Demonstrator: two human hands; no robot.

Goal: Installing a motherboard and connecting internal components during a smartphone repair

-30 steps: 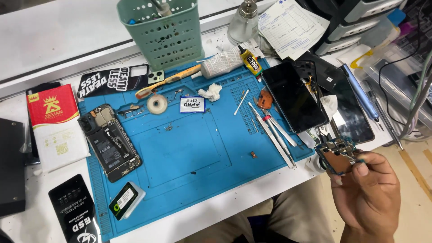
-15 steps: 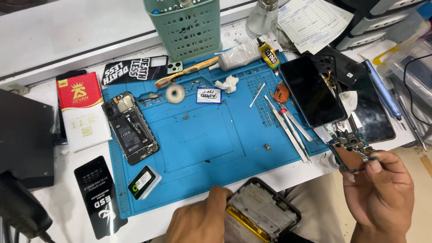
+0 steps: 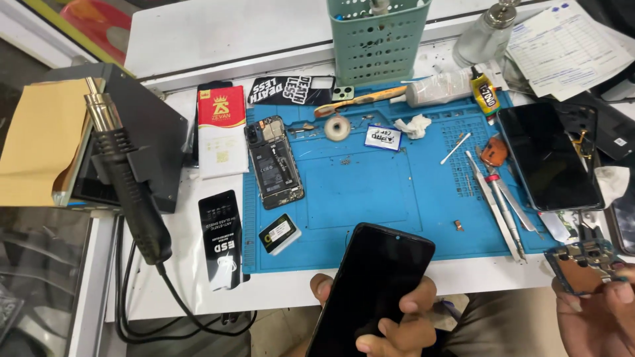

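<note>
My left hand (image 3: pixel 390 320) grips a black phone (image 3: pixel 370 291) with its dark screen facing up, at the near edge of the blue work mat (image 3: pixel 370 192). My right hand (image 3: pixel 598 314) holds a small circuit board (image 3: pixel 582 263) with metal shields at the mat's right corner. An opened phone body (image 3: pixel 273 162) with its insides exposed lies on the mat's left side. Tweezers and a thin screwdriver (image 3: pixel 499 198) lie on the mat's right side, beside another dark-screened phone (image 3: pixel 549 155).
A hot-air gun (image 3: pixel 126 178) rests in its black station at the left, cable hanging off the table edge. A green perforated basket (image 3: pixel 377 39), a glue tube (image 3: pixel 486 92), a tape roll (image 3: pixel 337 127), a glass bottle (image 3: pixel 483 36) and papers (image 3: pixel 569 46) stand at the back.
The view has swung left, revealing the hot-air station. My left hand raised the phone and turned it so the screen faces up. My right hand still holds the board.
</note>
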